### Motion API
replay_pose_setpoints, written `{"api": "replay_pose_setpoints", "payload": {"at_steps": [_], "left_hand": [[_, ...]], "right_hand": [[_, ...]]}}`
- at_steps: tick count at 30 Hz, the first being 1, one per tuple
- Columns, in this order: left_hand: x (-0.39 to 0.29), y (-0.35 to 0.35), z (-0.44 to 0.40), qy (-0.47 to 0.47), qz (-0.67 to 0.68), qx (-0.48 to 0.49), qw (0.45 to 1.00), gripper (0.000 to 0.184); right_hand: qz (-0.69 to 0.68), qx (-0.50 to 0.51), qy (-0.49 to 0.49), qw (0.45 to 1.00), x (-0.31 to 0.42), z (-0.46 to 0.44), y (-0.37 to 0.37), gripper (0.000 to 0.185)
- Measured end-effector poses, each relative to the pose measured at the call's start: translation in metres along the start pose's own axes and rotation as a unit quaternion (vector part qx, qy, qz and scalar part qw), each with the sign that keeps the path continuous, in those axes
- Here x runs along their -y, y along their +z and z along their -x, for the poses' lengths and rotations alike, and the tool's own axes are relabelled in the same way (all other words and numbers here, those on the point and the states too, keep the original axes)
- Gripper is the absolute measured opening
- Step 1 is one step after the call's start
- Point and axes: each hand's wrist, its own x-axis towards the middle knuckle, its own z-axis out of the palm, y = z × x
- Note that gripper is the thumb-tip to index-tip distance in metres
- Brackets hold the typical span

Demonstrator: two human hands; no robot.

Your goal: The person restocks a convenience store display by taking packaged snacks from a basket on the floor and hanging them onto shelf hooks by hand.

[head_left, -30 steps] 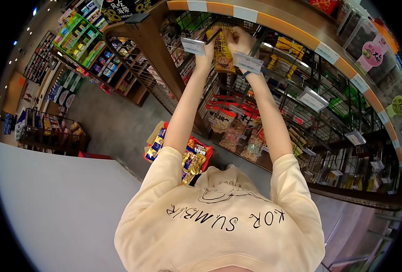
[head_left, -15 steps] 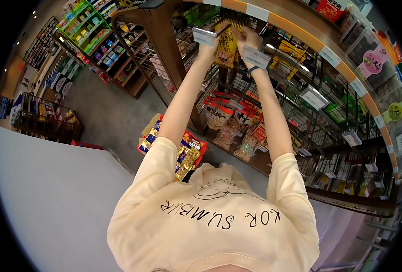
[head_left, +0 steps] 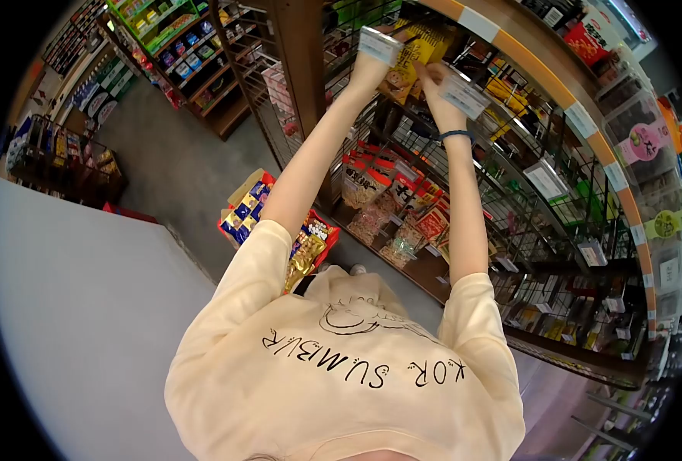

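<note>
A yellow snack bag [head_left: 413, 60] hangs tilted in the upper rack, between my two hands. My left hand [head_left: 373, 69] is at its left edge, with the fingers partly hidden by a price tag [head_left: 380, 45]; I cannot make out its grip. My right hand [head_left: 439, 83], with a dark band at the wrist, is at the bag's right side behind another price tag [head_left: 464, 94]. Its fingers are bent close together near the bag, and what they hold is too small to tell.
Red snack bags [head_left: 368, 178] stand on the lower shelf. A box of blue and gold packs [head_left: 242, 213] is on the floor at the left. Plastic tubs [head_left: 639, 138] line the top right. A brown post [head_left: 298, 69] rises beside my left arm.
The view has shifted, and the rack appears further right. The yellow bag has gone from upright to tilted. My hands are further apart, the left one at the bag's left edge.
</note>
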Motion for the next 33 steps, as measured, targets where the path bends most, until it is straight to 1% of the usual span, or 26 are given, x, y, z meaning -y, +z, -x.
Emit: {"api": "replay_pose_setpoints", "payload": {"at_steps": [1,2,3,4,5,6,7,9,10,12,13,15,16,17,18,19,20,22,23,24,26,27,29,30,32,33], "left_hand": [[0.000,0.001,0.001,0.021,-0.010,-0.020,1.000,0.046],[0.006,0.002,0.002,0.078,-0.014,-0.041,0.996,0.042],[0.017,0.001,0.003,0.134,-0.021,-0.065,0.989,0.039],[0.006,0.000,0.016,0.107,-0.050,-0.064,0.991,0.036],[0.006,0.002,0.026,0.163,-0.065,-0.113,0.978,0.035],[-0.001,0.003,0.041,0.156,-0.052,-0.119,0.979,0.033],[-0.010,0.001,0.061,0.147,-0.039,-0.125,0.980,0.031],[-0.023,-0.008,0.107,0.083,-0.006,-0.099,0.992,0.026],[-0.024,-0.015,0.130,0.067,-0.004,-0.093,0.993,0.022],[-0.017,-0.034,0.176,-0.029,0.007,-0.069,0.997,0.018],[-0.011,-0.045,0.199,-0.073,0.004,-0.076,0.994,0.017],[0.010,-0.070,0.244,-0.146,0.002,-0.106,0.984,0.018],[0.030,-0.086,0.270,-0.187,-0.026,-0.118,0.975,0.019],[0.029,-0.101,0.294,-0.233,-0.037,-0.119,0.964,0.019],[0.048,-0.119,0.323,-0.256,-0.085,-0.109,0.957,0.018],[0.058,-0.133,0.351,-0.276,-0.115,-0.120,0.947,0.017],[0.070,-0.148,0.379,-0.308,-0.119,-0.139,0.934,0.020],[0.061,-0.169,0.415,-0.350,-0.242,-0.095,0.900,0.027],[0.063,-0.177,0.431,-0.354,-0.242,-0.103,0.898,0.027],[0.064,-0.185,0.446,-0.399,-0.328,-0.048,0.855,0.030],[0.059,-0.185,0.462,-0.460,-0.495,0.066,0.734,0.040],[0.063,-0.185,0.469,-0.466,-0.494,0.061,0.732,0.040],[0.075,-0.184,0.483,-0.487,-0.566,0.123,0.654,0.046],[0.078,-0.183,0.484,-0.491,-0.565,0.119,0.652,0.046],[0.083,-0.180,0.483,-0.479,-0.478,0.061,0.733,0.050],[0.085,-0.181,0.483,-0.483,-0.477,0.057,0.732,0.050]], "right_hand": [[0.075,-0.011,-0.051,0.996,-0.005,0.003,0.001,0.033],[0.149,-0.029,-0.100,0.983,-0.010,0.005,0.003,0.034],[0.166,0.027,-0.016,0.986,-0.008,0.006,-0.004,0.036],[0.192,0.087,0.067,0.975,-0.006,0.006,-0.010,0.043],[0.243,0.086,0.024,0.966,-0.007,0.011,-0.012,0.043],[0.143,0.094,0.101,0.980,0.009,0.014,-0.017,0.043],[0.044,0.103,0.182,0.977,0.028,0.019,-0.024,0.042],[-0.041,0.071,0.186,0.979,0.043,0.034,-0.026,0.044],[-0.036,0.068,0.181,0.980,0.053,0.046,-0.024,0.045],[-0.036,0.084,0.179,0.980,0.063,0.071,-0.020,0.045],[-0.053,0.100,0.212,0.971,0.074,0.086,-0.017,0.042],[-0.043,0.171,0.223,0.959,0.084,0.125,-0.008,0.039],[-0.057,0.216,0.206,0.953,0.085,0.146,-0.004,0.037],[-0.064,0.270,0.239,0.931,0.077,0.170,0.002,0.035],[-0.098,0.319,0.240,0.911,0.061,0.197,0.009,0.032],[-0.063,0.375,0.224,0.897,0.058,0.216,0.012,0.027],[-0.005,0.419,0.171,0.892,0.051,0.239,0.013,0.023],[0.032,0.506,0.182,0.842,0.039,0.282,0.013,0.028],[0.004,0.538,0.204,0.818,0.027,0.306,0.014,0.031],[0.001,0.561,0.219,0.798,0.021,0.323,0.015,0.032],[-0.003,0.590,0.232,0.773,0.016,0.339,0.017,0.034],[-0.002,0.602,0.236,0.763,0.016,0.344,0.019,0.036],[-0.003,0.616,0.237,0.751,0.015,0.349,0.025,0.038],[0.018,0.639,0.212,0.739,0.009,0.348,0.029,0.040],[0.036,0.670,0.171,0.721,-0.010,0.348,0.039,0.045],[0.036,0.675,0.168,0.718,-0.021,0.348,0.047,0.045]]}}
